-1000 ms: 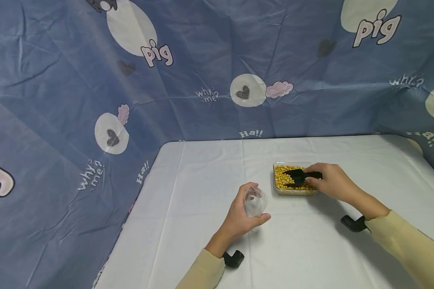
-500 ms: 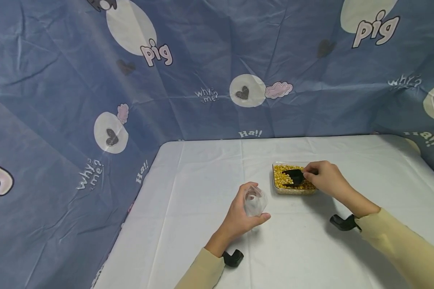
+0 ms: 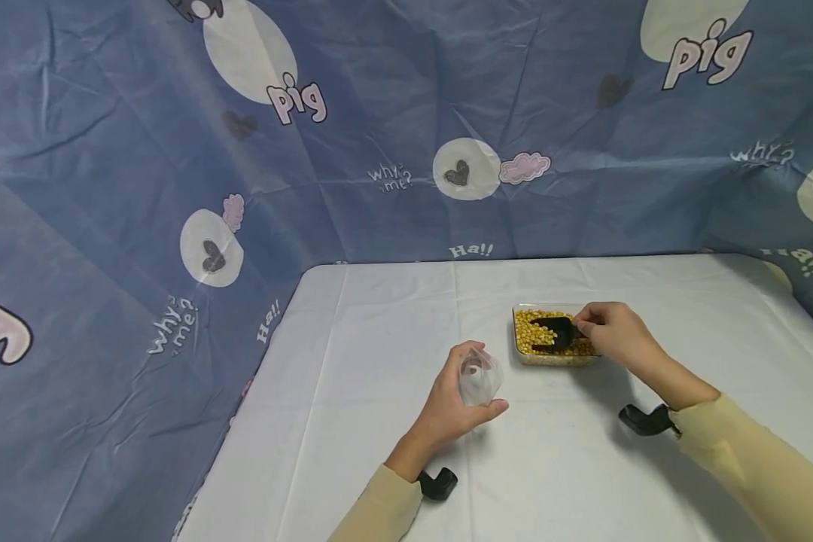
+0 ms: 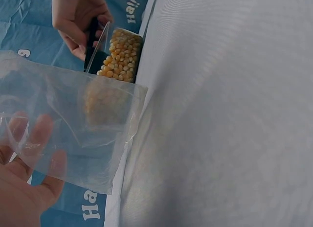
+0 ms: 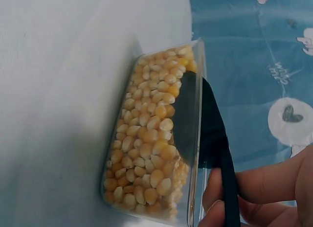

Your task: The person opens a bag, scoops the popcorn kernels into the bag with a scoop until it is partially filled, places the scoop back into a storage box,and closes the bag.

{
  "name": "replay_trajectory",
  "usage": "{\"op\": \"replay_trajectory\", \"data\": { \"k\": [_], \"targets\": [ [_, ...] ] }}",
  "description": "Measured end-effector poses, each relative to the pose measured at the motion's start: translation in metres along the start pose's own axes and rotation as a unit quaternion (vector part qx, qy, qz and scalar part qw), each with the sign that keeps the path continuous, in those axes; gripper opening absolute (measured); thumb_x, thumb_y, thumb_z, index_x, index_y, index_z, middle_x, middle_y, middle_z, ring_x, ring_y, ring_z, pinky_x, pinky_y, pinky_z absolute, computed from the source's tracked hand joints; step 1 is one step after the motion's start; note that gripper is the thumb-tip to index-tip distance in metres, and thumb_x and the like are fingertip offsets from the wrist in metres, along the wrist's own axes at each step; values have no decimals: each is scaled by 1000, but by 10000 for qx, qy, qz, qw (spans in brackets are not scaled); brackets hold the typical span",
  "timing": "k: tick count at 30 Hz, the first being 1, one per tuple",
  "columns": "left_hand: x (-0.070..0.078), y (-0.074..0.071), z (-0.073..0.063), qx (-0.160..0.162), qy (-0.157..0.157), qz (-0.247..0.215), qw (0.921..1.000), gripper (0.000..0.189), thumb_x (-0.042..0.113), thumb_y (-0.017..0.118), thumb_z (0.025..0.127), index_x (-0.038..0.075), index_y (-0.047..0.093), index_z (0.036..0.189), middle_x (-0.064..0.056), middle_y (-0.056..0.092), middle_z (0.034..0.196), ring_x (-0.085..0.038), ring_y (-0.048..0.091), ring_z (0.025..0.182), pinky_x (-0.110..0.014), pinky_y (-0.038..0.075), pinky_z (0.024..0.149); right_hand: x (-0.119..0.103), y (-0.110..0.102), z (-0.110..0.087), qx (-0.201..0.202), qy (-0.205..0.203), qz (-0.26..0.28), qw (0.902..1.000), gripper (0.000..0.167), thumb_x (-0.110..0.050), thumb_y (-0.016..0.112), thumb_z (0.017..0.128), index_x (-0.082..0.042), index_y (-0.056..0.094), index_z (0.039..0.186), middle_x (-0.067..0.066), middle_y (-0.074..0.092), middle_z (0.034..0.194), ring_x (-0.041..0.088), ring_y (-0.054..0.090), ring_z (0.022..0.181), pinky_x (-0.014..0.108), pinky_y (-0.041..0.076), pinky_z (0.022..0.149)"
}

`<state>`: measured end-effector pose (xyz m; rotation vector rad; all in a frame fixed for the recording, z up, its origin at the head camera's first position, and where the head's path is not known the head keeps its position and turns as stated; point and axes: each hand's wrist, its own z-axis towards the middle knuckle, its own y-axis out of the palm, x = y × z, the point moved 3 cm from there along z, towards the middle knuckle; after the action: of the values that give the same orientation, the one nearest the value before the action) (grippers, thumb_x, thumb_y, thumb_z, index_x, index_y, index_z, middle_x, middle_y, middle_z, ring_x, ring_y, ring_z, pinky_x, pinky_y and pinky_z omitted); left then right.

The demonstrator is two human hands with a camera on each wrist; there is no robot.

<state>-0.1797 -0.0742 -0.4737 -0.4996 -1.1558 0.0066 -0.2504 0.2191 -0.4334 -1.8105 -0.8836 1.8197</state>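
One large blue cloth (image 3: pixel 379 98) covers the back and the left side of the scene, printed with pale circles, grey hearts and words such as "pig" and "why me?". Before it stands a table with a white cover (image 3: pixel 379 324). Two arms in beige sleeves (image 3: pixel 752 467) reach over this cover from the lower edge of the head view.

The left hand (image 3: pixel 447 406) keeps its thumb and fingers wide from each other, curved around what it holds. The right hand (image 3: pixel 619 335) is narrower, with the thumb and fingers pinched together at the right end of the container (image 3: pixel 549 357). This container is transparent and rectangular, and it rests on the white cover, right of the middle.

The clear plastic bag (image 3: pixel 481 384) is in the left hand, above the table, near the container but apart from it. The black scoop (image 3: pixel 558 333) is held by its handle in the right hand; its blade lies inside the container, pointing to the left. Under each sleeve a small black device (image 3: pixel 436 485) sticks out at the wrist. Smallest are the yellow corn kernels (image 3: pixel 525 327), which fill the container and touch the blade.
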Motion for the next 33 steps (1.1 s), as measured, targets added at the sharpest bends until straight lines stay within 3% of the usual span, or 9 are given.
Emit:
{"op": "replay_trajectory", "data": {
  "k": [5, 11, 15, 25, 29, 33],
  "targets": [
    [0, 0, 0, 3, -83, 20, 10000, 83, 38, 83, 81, 31, 35, 149, 10, 53, 131, -12, 53, 120, -41, 45, 98, 4, -2, -1, -64, 339, 475, 9983, 24, -16, 52, 106, 1, 67, 114, 20, 62, 114, 28, 52, 86, 39, 43, 68],
    [-1, 0, 1, -5, -15, 84, 10000, 83, 37, 83, 82, 28, 35, 149, 8, 53, 132, -14, 53, 121, -42, 45, 98, 10, -1, -4, -150, 701, 1065, 9917, 26, -16, 50, 106, 2, 63, 121, 15, 60, 108, 28, 49, 85, 41, 43, 67],
    [-2, -2, 1, 7, 73, 57, 10000, 81, 34, 82, 84, 28, 34, 149, 5, 53, 131, -16, 53, 122, -41, 44, 101, 14, -1, -7, -172, 724, 1335, 9882, 28, -17, 50, 106, 2, 61, 124, 16, 60, 115, 26, 48, 86, 41, 44, 67],
    [-1, -4, 3, 78, -123, -162, 9998, 80, 33, 81, 85, 31, 33, 149, 7, 49, 139, -17, 50, 127, -48, 41, 104, 20, -7, -14, -16, 762, 1409, 9871, 31, -20, 52, 106, 2, 62, 125, 13, 60, 108, 25, 50, 87, 38, 47, 68],
    [1, -7, 3, 143, -213, -344, 9991, 81, 26, 83, 84, 29, 34, 149, 5, 50, 136, -18, 49, 128, -49, 38, 107, 17, -9, -15, -14, 687, 1429, 9874, 31, -20, 52, 106, 3, 62, 125, 15, 61, 112, 25, 51, 89, 38, 48, 69],
    [1, -10, 5, 219, -215, -330, 9990, 81, 29, 83, 84, 28, 35, 149, 4, 49, 139, -18, 49, 129, -51, 39, 105, 14, -13, -16, 26, 613, 1377, 9886, 30, -19, 52, 106, 3, 63, 124, 16, 61, 112, 26, 51, 89, 38, 49, 69]
  ]
}}
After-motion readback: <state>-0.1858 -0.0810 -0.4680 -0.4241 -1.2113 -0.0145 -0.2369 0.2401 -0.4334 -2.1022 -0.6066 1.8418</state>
